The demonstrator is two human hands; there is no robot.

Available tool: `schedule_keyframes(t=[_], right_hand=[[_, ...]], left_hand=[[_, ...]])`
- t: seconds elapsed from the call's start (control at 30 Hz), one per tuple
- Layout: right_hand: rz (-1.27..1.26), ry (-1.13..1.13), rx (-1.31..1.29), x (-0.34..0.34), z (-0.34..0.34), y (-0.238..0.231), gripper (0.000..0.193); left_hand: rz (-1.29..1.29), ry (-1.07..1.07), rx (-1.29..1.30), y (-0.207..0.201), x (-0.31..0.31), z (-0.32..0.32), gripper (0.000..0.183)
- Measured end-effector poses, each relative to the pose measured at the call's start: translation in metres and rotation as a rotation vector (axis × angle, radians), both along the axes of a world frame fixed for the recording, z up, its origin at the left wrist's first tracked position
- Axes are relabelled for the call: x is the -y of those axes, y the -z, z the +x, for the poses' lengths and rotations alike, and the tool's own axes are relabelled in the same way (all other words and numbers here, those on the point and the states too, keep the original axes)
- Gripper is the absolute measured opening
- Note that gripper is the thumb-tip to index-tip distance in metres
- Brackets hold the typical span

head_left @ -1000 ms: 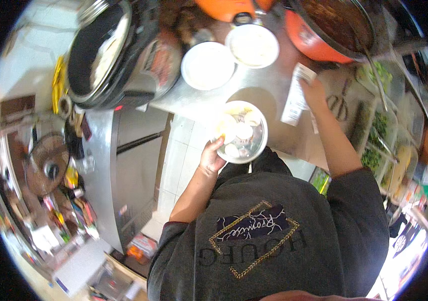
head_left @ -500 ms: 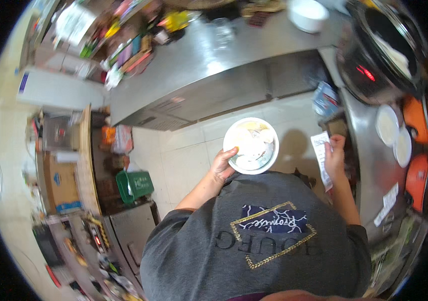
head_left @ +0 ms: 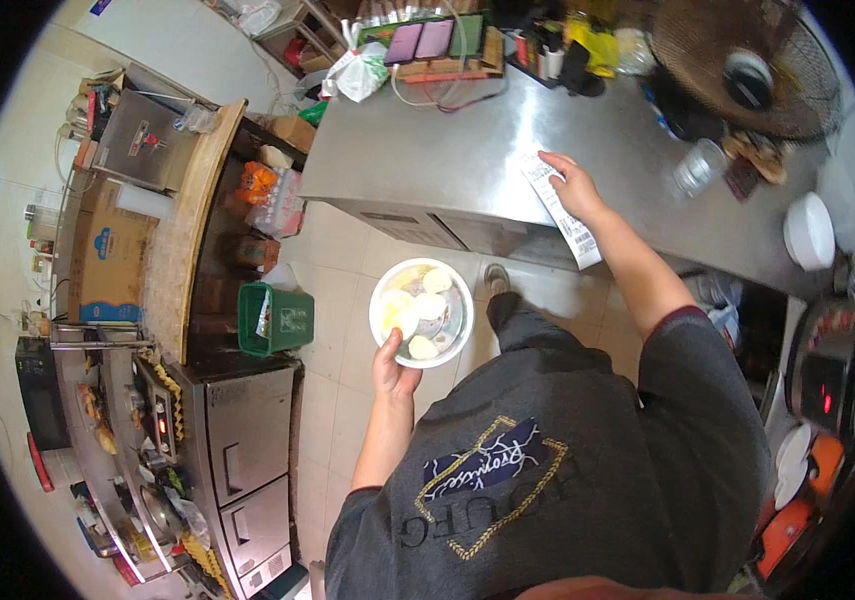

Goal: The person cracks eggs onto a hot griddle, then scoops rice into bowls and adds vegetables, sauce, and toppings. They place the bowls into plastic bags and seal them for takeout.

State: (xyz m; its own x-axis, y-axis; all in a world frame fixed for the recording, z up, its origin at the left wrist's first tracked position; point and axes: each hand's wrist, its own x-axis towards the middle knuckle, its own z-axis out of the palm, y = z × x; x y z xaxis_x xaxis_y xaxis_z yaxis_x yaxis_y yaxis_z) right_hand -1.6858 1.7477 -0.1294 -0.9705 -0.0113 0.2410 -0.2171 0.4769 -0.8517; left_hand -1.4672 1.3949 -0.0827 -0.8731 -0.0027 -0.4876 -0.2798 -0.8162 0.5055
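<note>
My left hand (head_left: 395, 368) grips the near-left edge of a round white bowl (head_left: 422, 263), thumb over the rim. Inside the bowl lie pale, rounded pieces (head_left: 435, 282) that look like peeled eggs, in what seems to be some liquid. Between the fingers of my right hand (head_left: 574, 188) is a long white printed paper slip (head_left: 571, 232). That hand is stretched out over the near edge of the steel counter (head_left: 417, 150), and the slip's lower end hangs past the edge. The bowl is held above the tiled floor, apart from the counter.
On the counter are phones (head_left: 434, 38) on a stand, a tied white plastic bag (head_left: 359, 72), a clear cup (head_left: 697, 168), a wire mesh strainer (head_left: 677, 35) and white bowls (head_left: 809, 232). A dark cooker (head_left: 817, 365) stands at right. Left are a green bin (head_left: 292, 325) and a steel cabinet (head_left: 247, 425).
My body has turned leftward. My right hand has carried the paper slip from beside the right-hand counter to over the front counter. My left hand still holds the bowl, now farther left in view.
</note>
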Motion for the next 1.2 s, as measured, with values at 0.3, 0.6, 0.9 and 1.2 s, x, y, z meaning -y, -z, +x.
schedule_keyframes(t=[0.3, 0.6, 0.9, 1.2], right_hand=[[0.350, 0.259, 0.122, 0.028, -0.206, 0.062, 0.045], [0.168, 0.325, -0.133, 0.051, -0.260, -0.018, 0.025], [0.824, 0.271, -0.241, 0.117, -0.342, -0.067, 0.034], [0.596, -0.123, -0.040, 0.158, -0.286, -0.191, 0.018]], left_hand=[[-0.085, -0.057, 0.074, -0.010, 0.068, -0.171, 0.060], [-0.149, 0.010, 0.170, 0.017, 0.086, -0.304, 0.053], [-0.351, 0.194, 0.145, 0.037, 0.114, -0.420, 0.044], [-1.675, 0.372, -0.703, 0.028, 0.141, -0.467, 0.068]])
